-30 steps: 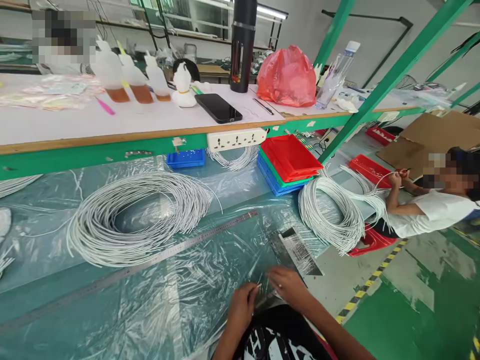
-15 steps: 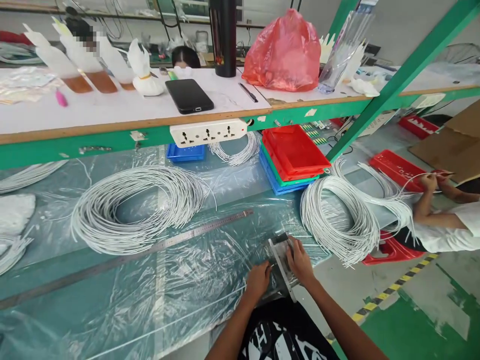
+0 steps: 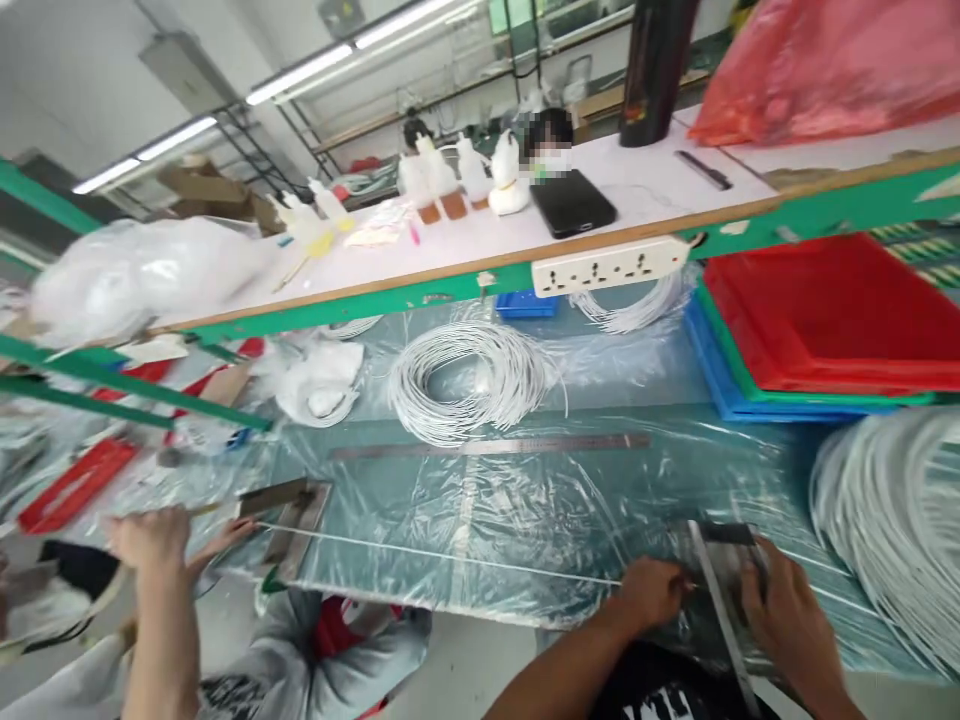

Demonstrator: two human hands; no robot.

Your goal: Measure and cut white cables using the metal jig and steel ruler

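My left hand is pinched shut on the end of a thin white wire stretched taut along the near edge of the plastic-covered table. My right hand rests curled on a metal block at the right end of the wire. At the far left another person's hands hold the wire's other end beside a second metal block.
A long steel ruler lies across the table behind the wire. White wire coils lie at the middle and the right. Stacked red, green and blue trays stand at the back right. A shelf carries a phone, bottles and a power strip.
The view has swung left, bringing another person's hands and a second metal block into sight. A wire now stretches taut from my left hand to them. My hands stay at the right block.
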